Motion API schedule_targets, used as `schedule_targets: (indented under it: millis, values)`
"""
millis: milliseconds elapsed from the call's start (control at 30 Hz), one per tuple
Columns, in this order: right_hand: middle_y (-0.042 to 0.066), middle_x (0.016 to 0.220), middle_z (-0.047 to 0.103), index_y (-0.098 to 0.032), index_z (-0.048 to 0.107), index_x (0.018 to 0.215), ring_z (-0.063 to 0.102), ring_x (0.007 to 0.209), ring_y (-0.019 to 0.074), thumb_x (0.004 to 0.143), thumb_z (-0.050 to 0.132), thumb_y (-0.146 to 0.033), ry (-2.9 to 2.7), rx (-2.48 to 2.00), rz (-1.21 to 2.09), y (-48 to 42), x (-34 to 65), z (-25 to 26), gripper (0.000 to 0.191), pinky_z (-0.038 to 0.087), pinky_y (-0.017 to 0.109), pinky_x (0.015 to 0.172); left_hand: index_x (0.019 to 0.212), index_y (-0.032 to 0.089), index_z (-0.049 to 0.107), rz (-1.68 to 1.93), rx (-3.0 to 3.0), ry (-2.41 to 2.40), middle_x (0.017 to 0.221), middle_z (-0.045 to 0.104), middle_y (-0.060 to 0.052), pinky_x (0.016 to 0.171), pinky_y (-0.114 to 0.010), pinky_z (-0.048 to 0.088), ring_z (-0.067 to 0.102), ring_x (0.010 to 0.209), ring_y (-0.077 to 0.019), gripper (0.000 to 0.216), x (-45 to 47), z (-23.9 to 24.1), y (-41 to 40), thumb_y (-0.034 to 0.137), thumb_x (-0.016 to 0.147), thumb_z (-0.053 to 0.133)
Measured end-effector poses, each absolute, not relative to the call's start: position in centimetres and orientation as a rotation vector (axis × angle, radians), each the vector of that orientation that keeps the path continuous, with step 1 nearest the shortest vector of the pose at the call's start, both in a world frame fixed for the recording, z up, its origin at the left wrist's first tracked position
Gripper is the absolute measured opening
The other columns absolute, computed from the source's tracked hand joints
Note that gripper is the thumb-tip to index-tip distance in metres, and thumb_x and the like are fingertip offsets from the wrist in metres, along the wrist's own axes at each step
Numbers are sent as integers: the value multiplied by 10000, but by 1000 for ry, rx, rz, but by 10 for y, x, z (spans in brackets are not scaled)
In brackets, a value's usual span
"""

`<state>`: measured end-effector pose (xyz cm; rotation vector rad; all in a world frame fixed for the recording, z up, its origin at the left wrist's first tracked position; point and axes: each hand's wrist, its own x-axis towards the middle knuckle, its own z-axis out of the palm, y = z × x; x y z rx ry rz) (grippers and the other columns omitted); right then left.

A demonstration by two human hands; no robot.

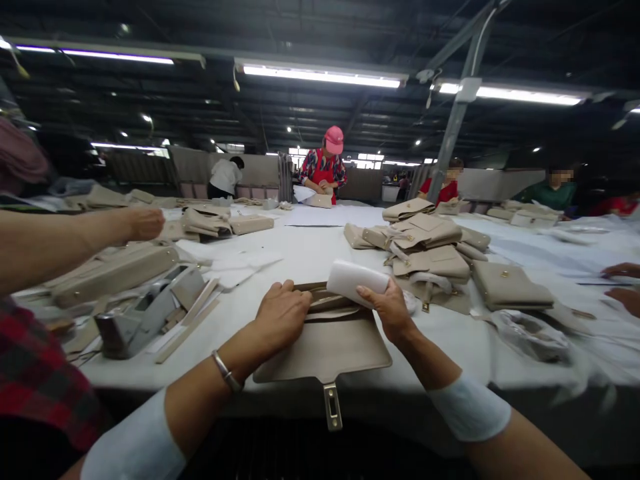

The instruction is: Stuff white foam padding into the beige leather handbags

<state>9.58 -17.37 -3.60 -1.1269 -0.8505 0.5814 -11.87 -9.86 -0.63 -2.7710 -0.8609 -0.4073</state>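
A beige leather handbag point(327, 347) lies open on the white table point(310, 253) right in front of me, its flap hanging over the near edge with a metal clasp point(333, 407). My left hand point(280, 317) presses on the bag's left side at its opening. My right hand point(390, 307) grips a white roll of stuffing paper point(355, 280) just above the bag's opening.
A grey tape dispenser point(145, 313) stands to the left beside another person's arm point(75, 237). A pile of beige bags point(430, 247) sits at the centre right, with a crumpled plastic bag point(530, 333) nearby. Other people work at the far end and right side.
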Motion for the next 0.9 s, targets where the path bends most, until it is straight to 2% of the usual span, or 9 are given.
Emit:
schedule_targets:
  millis: [100, 233, 300, 433, 533, 700, 833, 900]
  values:
    - [-16, 802, 613, -184, 493, 957, 573, 714, 155, 584, 819, -338, -842, -1093, 536, -172, 95, -29, 518, 495, 279, 614, 812, 216, 643, -415, -2803, -865, 822, 672, -71, 863, -526, 322, 505, 946, -291, 262, -119, -8, -93, 94, 796, 411]
    - [-4, 835, 601, -197, 464, 937, 580, 714, 171, 619, 792, -343, -864, -1021, 518, -168, 86, -15, 480, 490, 274, 554, 894, 254, 649, -380, -2912, -937, 1002, 664, -34, 981, -698, 146, 378, 1237, -364, 374, -121, -11, -88, 29, 716, 409]
    - [-18, 802, 577, -201, 454, 918, 564, 704, 163, 635, 773, -337, -936, -1019, 516, -167, 78, -12, 448, 484, 270, 566, 958, 276, 645, -316, -2990, -983, 1130, 639, -10, 987, -723, 138, 276, 1323, -394, 440, -123, -10, -86, 18, 690, 410]
    - [-45, 720, 511, -204, 465, 911, 491, 656, 132, 675, 717, -312, -1210, -1219, 391, -168, 66, -11, 362, 425, 240, 579, 1074, 351, 632, -178, -3094, -993, 1358, 505, 50, 1004, -739, 136, 160, 1373, -426, 536, -128, -8, -84, 45, 682, 432]
    - [-49, 710, 491, -213, 480, 928, 455, 633, 126, 716, 663, -287, -1428, -1377, 226, -173, 68, -9, 289, 375, 230, 562, 1087, 373, 635, -195, -3129, -936, 1348, 512, 65, 1038, -710, 146, 144, 1380, -422, 542, -132, -8, -80, 63, 686, 445]
    - [-61, 676, 475, -215, 495, 870, 434, 610, 114, 727, 614, -241, -1749, -1467, 288, -182, 82, 0, 188, 337, 220, 549, 1036, 311, 681, -282, -3143, -867, 1233, 594, 5, 1091, -580, 232, 213, 1368, -395, 471, -139, -12, -72, 88, 659, 509]
    - [-64, 663, 476, -212, 479, 846, 438, 606, 112, 709, 606, -240, -1801, -1504, 409, -183, 89, 5, 189, 338, 211, 539, 919, 275, 702, -366, -3212, -555, 1041, 682, 25, 1145, -483, 185, 488, 1166, -247, 345, -143, -7, -65, 85, 719, 494]
    - [-60, 672, 494, -213, 468, 849, 465, 613, 117, 690, 607, -242, -1820, -1532, 503, -179, 90, 12, 213, 347, 204, 533, 913, 273, 692, -392, -3254, -399, 1003, 692, 45, 1165, -446, 141, 545, 1056, -187, 315, -145, -4, -62, 91, 747, 497]
